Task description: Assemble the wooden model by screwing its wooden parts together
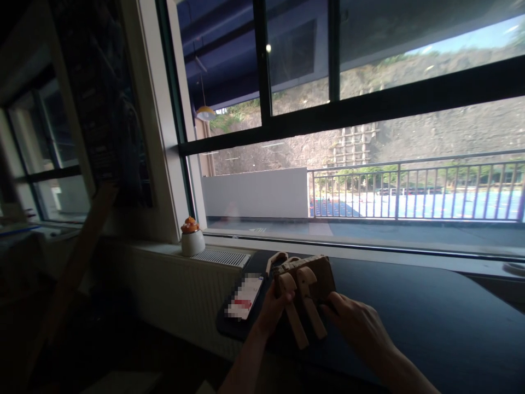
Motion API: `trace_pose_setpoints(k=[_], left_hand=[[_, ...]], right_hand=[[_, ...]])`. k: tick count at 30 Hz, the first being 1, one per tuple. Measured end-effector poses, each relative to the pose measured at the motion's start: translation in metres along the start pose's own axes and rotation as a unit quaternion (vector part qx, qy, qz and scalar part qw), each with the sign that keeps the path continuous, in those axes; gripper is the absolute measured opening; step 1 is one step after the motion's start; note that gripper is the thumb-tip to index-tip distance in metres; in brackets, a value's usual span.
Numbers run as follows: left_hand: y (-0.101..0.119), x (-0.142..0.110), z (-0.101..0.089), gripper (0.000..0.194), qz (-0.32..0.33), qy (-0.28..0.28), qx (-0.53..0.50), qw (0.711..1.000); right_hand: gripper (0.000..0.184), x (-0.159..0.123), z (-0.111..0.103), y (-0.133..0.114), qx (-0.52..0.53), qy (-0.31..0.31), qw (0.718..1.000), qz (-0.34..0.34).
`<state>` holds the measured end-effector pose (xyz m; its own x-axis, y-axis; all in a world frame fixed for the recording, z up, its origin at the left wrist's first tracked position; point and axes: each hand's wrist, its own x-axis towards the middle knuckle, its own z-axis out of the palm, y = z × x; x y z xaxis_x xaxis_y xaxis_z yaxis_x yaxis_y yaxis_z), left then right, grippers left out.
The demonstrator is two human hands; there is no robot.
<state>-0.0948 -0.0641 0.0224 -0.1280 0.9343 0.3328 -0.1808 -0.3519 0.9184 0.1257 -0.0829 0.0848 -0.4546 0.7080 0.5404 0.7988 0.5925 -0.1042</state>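
My left hand (274, 306) is closed around a light wooden piece (293, 317) with a straight shank and a rounded, hooked head; the thumb presses near its head. Close beside it on the right is a second, similar wooden piece (314, 314) with a small dark spot in its head. My right hand (356, 314) has its fingers curled together at that second piece's shank. Something thin and dark seems to run from these fingertips to the wood, too dim to name. Behind both pieces stands a brown block or box (326, 273) with a pale, rough top edge.
A dark table (402, 306) with rounded corners stands below the window. Another curved wooden piece (275, 261) lies behind my left hand. A phone with a blurred screen (245, 295) is on the left. A white pot with an orange top (192, 238) stands on the sill by a vent grille (225, 257).
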Motion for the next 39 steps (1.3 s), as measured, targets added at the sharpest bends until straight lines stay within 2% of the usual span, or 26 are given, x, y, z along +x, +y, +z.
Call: trace_pose_setpoints(k=[2,5,8,10,12,14,16,18,20,22,27,29,31,33,39], left_hand=[[-0.0007,0.0002,-0.0002,0.048,-0.001,0.003,-0.001,1.000],[-0.0010,0.0003,0.0004,0.049,-0.006,0.006,-0.006,1.000],[0.0011,-0.0006,0.0021,0.050,-0.004,-0.005,-0.021,1.000],[0.0034,-0.0016,0.0034,0.049,-0.005,-0.009,-0.027,1.000],[0.0054,-0.0026,0.0043,0.048,-0.006,-0.001,-0.023,1.000],[0.0062,-0.0030,0.0045,0.047,-0.003,0.007,-0.016,1.000],[0.0056,-0.0029,0.0041,0.048,-0.004,0.009,-0.015,1.000],[0.0047,-0.0023,0.0037,0.050,-0.007,0.007,-0.019,1.000],[0.0045,-0.0019,0.0038,0.051,-0.005,0.004,-0.022,1.000],[0.0054,-0.0020,0.0043,0.049,0.000,0.001,-0.022,1.000],[0.0080,-0.0027,0.0054,0.049,-0.008,0.005,-0.022,1.000],[0.0080,-0.0026,0.0054,0.051,-0.008,0.009,-0.022,1.000],[0.0075,-0.0023,0.0054,0.051,-0.009,0.010,-0.023,1.000],[0.0069,-0.0021,0.0055,0.050,-0.012,0.011,-0.022,1.000],[0.0066,-0.0030,0.0062,0.047,-0.011,0.010,-0.036,0.999]], right_hand=[[0.027,0.0008,0.0003,0.0008,-0.007,-0.001,1.000,0.018],[0.009,-0.0003,-0.0018,0.0011,0.011,-0.012,1.000,-0.004],[0.024,-0.0021,-0.0047,-0.0005,0.018,-0.019,0.999,-0.048],[0.019,-0.0024,-0.0044,-0.0016,0.008,-0.004,0.998,-0.055],[0.011,-0.0020,-0.0018,-0.0013,-0.002,0.013,0.999,-0.037],[0.021,-0.0017,0.0010,0.0007,-0.007,0.012,1.000,-0.008],[0.018,-0.0020,0.0023,0.0031,0.012,0.000,1.000,0.007],[0.009,-0.0027,0.0017,0.0044,0.052,-0.017,0.998,-0.013],[0.019,-0.0032,0.0006,0.0035,0.079,-0.027,0.995,-0.050],[0.017,-0.0027,0.0002,0.0009,0.077,-0.019,0.995,-0.067],[0.026,0.0020,0.0002,-0.0024,0.032,0.001,0.999,0.011],[0.019,0.0024,-0.0014,-0.0012,0.039,-0.013,0.999,0.009],[0.009,0.0012,-0.0028,-0.0002,0.064,-0.024,0.997,-0.020],[0.011,-0.0004,-0.0026,0.0000,0.077,-0.026,0.996,-0.043],[0.017,0.0006,0.0011,0.0012,0.065,-0.018,0.998,0.015]])
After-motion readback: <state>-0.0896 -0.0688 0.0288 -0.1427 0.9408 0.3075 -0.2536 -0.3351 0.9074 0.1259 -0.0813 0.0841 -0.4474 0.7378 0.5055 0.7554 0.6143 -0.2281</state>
